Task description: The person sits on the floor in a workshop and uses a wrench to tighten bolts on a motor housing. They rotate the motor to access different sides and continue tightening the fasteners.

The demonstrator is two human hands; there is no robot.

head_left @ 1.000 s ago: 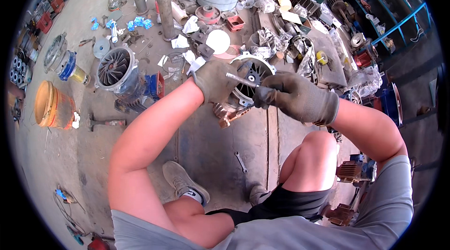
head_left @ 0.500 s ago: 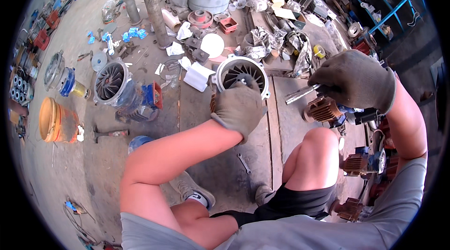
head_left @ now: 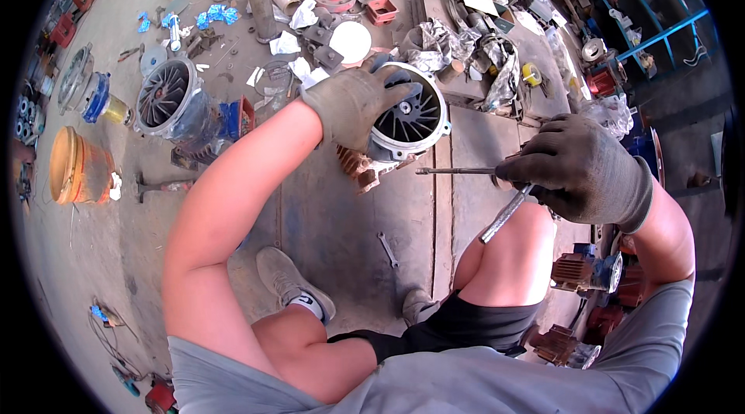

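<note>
In a brown work glove, my left hand lies over the left rim of an electric motor, its fingers hooked across the edge of the round grey housing. Inside that housing sits a black bladed fan with a bright hub at its centre. Rusty brown fins show on the motor's near side. My gloved right hand, to the right of the motor, is closed around a metal hand tool. One thin shaft of it points left toward the motor, and a thicker bar slants down; their join is hidden.
A spanner lies on the floor between my feet. Further left are a hammer, another motor with its fan exposed and an orange bucket. Scrap and crumpled plastic spread behind; small motors stand by my right knee.
My left hand has moved from the fan's middle to the left rim, uncovering the hub. My right hand has come lower, and the tool's thin shaft now shows. The motor appears tilted differently.
</note>
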